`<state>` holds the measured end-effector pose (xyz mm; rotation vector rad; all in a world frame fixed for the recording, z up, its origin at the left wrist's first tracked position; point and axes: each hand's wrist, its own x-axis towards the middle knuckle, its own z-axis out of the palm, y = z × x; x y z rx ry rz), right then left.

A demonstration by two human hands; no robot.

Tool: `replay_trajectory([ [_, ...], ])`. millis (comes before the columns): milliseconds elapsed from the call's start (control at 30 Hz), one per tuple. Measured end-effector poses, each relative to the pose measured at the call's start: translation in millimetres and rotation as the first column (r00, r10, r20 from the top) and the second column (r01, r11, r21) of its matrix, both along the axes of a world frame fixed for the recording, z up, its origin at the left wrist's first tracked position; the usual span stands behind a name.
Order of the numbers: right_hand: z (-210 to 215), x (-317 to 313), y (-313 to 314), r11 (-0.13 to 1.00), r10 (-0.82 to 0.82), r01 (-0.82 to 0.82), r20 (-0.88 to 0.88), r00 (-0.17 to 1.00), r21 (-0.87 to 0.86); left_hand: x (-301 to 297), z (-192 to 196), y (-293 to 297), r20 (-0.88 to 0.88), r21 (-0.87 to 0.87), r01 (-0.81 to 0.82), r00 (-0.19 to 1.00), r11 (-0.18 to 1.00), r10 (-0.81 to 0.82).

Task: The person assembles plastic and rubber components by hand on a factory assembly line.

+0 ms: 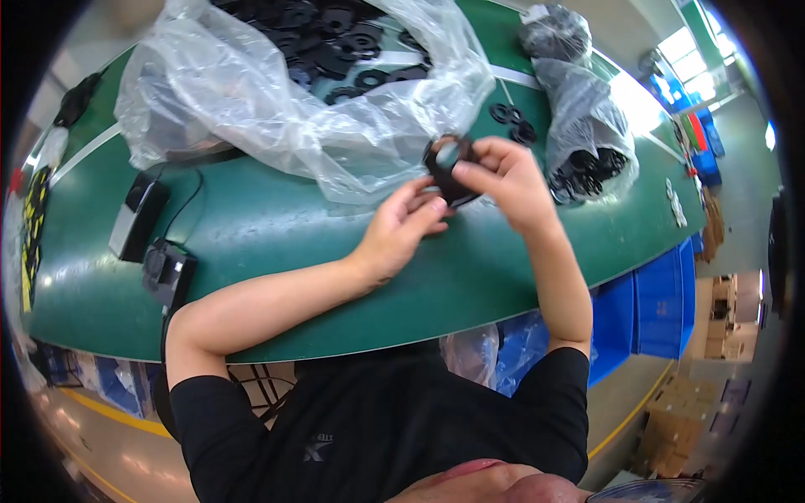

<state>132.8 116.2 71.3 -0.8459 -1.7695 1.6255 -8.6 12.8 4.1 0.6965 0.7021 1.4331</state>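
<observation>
Above the green table (335, 243), both my hands are at one dark flat part (453, 189) with a round opening near its top. My right hand (513, 183) pinches its right side between thumb and fingers. At its lower left edge are the curled fingers and thumb of my left hand (398, 225), closed on it; their exact contact is hard to make out. Just behind lies a large clear plastic bag (251, 92), opened wide, with many black ring-shaped parts (331, 54) inside. A few loose black rings (521, 132) rest beyond my right hand.
At the right, a clear bag (583, 105) spills black rings (587, 170), and another filled bag (555, 33) lies behind it. A silver-and-black box (138, 220) and a corded black device (170, 270) sit at the left. Blue bins (664, 295) stand beyond the table's right edge.
</observation>
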Motion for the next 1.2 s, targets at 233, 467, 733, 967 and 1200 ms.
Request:
replay_trajectory([
  [233,-12,41,-14,0.993,0.095,-0.113,0.292,0.952,0.045,-5,-8,1,-0.179,-0.084,0.016,0.983,0.996,-0.031],
  [467,-43,76,104,0.499,-0.675,0.166,0.261,0.69,0.851,-7,-1,5,-0.151,-0.167,0.103,0.98,0.981,-0.128],
  [733,-53,68,120,0.499,-0.773,0.137,0.368,0.517,0.856,-14,4,7,0.011,-0.175,0.148,0.989,0.973,-0.148],
  [967,-53,72,117,0.442,-0.742,0.132,0.279,0.609,0.887,-12,4,8,-0.08,-0.184,0.152,0.982,0.971,-0.169],
  [1200,-56,73,115,0.475,-0.746,0.105,0.337,0.574,0.873,-13,2,9,-0.077,-0.165,0.187,0.976,0.968,-0.202],
])
